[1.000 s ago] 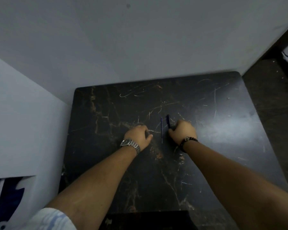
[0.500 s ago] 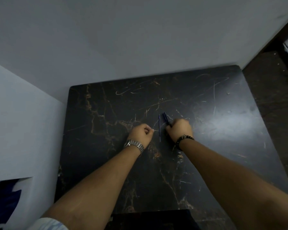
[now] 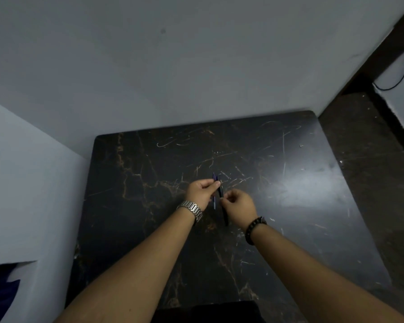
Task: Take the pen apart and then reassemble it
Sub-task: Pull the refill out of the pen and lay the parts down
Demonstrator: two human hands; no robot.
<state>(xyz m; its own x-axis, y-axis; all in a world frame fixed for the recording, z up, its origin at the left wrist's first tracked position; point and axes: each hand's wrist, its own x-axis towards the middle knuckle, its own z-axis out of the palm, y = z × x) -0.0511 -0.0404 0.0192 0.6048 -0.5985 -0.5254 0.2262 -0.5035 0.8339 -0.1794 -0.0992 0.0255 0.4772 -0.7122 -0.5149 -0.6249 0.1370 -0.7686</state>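
Two bare forearms are seen reaching over a dark, marble-patterned worktop (image 3: 278, 206) that is set into a corner of pale walls. The worktop's surface is marked with light scratches and brownish veins.

The pen parts are held together at the middle of the worktop, between the two hands. A thin blue piece (image 3: 214, 202), slender like a refill, is pinched by the left hand (image 3: 202, 192), whose thumb and forefinger are closed on its upper part; its lower end is seen below the hand. Just beside it, a darker barrel (image 3: 224, 215) is gripped by the right hand (image 3: 239, 201), whose fingertips are pressed together on its middle. The barrel's lower end is seen extending toward the wearer, past the wrist. The two pieces run nearly parallel, pointing away from the wearer. Whether they touch each other, or rest on the worktop, cannot be told.

A metal watch (image 3: 191, 209) is worn on the left wrist and a dark beaded bracelet (image 3: 253, 229) on the right. No containers are shown on the worktop.

A dark floor (image 3: 359, 148) is seen to the right of the worktop.
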